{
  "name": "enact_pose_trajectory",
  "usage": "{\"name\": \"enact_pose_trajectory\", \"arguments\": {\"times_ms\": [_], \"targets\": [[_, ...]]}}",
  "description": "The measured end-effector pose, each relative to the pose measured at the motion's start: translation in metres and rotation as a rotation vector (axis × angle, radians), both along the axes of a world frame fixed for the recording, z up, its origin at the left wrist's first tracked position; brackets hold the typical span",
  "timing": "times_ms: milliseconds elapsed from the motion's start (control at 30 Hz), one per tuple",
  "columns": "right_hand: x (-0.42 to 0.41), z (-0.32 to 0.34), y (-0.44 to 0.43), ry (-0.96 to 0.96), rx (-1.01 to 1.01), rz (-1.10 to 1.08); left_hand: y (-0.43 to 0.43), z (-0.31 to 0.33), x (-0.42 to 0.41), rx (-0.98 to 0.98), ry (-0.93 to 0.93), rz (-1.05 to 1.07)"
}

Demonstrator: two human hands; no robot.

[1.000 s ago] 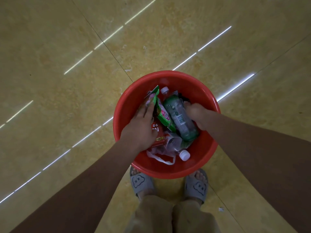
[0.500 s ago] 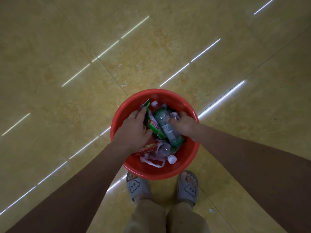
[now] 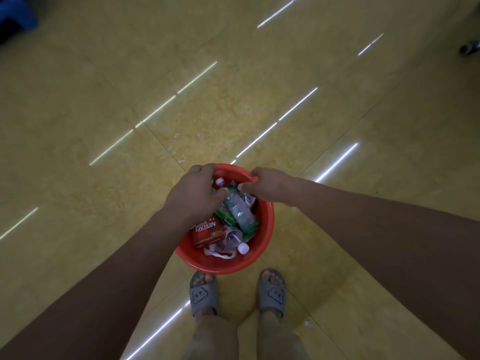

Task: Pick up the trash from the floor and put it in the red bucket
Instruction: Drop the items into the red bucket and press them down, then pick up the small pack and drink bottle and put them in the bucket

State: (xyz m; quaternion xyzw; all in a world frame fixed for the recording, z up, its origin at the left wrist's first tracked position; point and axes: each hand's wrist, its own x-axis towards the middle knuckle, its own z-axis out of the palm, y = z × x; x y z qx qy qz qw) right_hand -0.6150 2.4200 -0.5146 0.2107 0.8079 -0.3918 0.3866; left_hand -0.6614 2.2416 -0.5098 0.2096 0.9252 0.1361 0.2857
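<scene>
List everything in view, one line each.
tiled floor: one, yellow, all around
red bucket: one, red, floor, before the feet
Nescafe box: one, red, in bucket, left side
plastic bottles: two, clear, white caps, in bucket
snack wrapper: one, green, in bucket under left hand
scrap: one, pale, floor near right foot
blue object: one, top-left corner
slippers: two, grey, on feet
left hand: one, grips bucket rim
right hand: one, grips bucket rim

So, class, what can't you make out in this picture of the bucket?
Head view:
Far rim of the red bucket: covered by the left hand and right hand.
Whatever lies under the Nescafe box and bottle: buried.
Blue object, top left: cut off by the edge.
Floor speck: too small.
</scene>
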Motion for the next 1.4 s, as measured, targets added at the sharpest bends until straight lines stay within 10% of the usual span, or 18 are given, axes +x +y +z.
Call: {"name": "enact_pose_trajectory", "arguments": {"times_ms": [633, 1400], "targets": [[0.066, 0.276, -0.019, 0.113, 0.272, -0.079, 0.003, 0.27, -0.011, 0.144, 0.155, -0.358], [0.275, 0.443, -0.006, 0.142, 0.454, -0.79, 0.116, 0.443, 0.101, 0.403, 0.232, -0.856]]}}
